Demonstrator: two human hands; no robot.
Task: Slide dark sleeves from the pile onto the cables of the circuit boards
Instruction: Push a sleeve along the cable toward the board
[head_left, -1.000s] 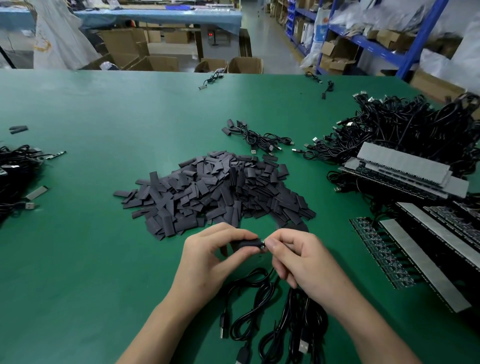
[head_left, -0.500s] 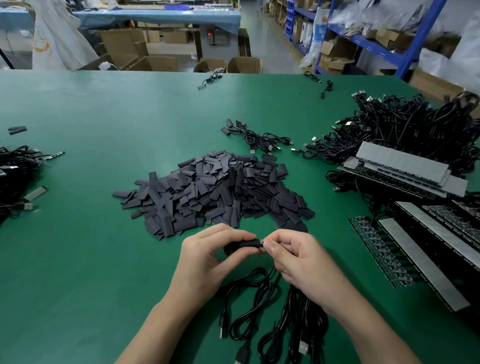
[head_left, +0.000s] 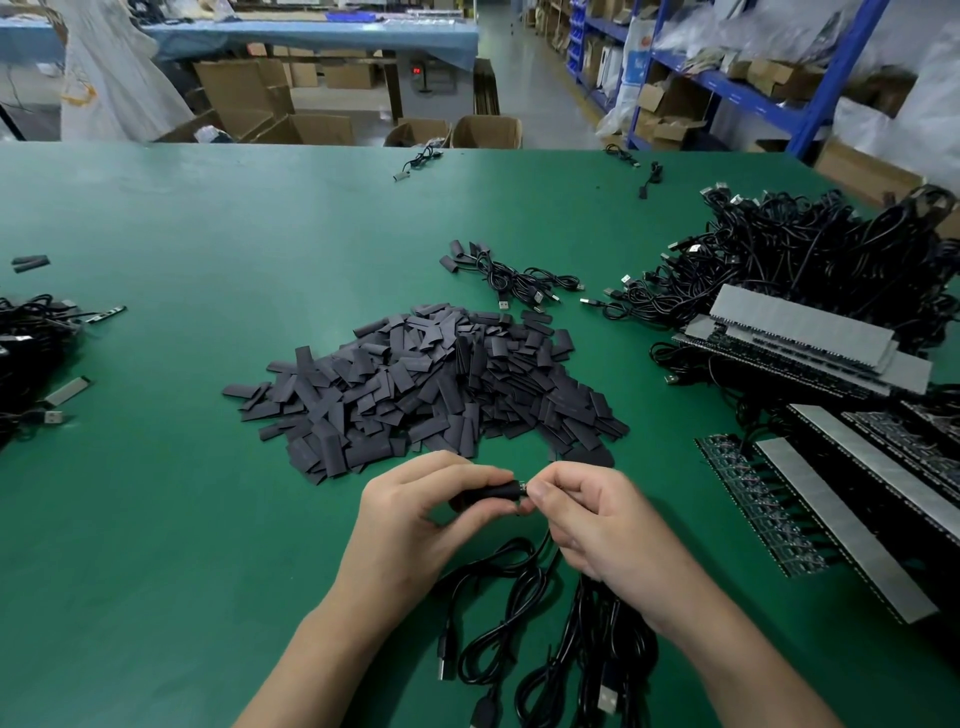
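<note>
As left hand (head_left: 410, 525) pinches, sleeve (head_left: 485, 493) — between fingertips (head_left: 493, 474)

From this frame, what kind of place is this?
Likely an electronics assembly workshop: a green worktable with a pile of dark sleeves, stacked circuit boards, blue shelving with cardboard boxes behind.

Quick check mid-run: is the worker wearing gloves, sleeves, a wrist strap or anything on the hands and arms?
No. The left hand and right hand are both bare: no gloves, rings, watch or wrist strap visible. Both forearms are uncovered down to the frame's bottom edge, with no sleeve in view.
</note>
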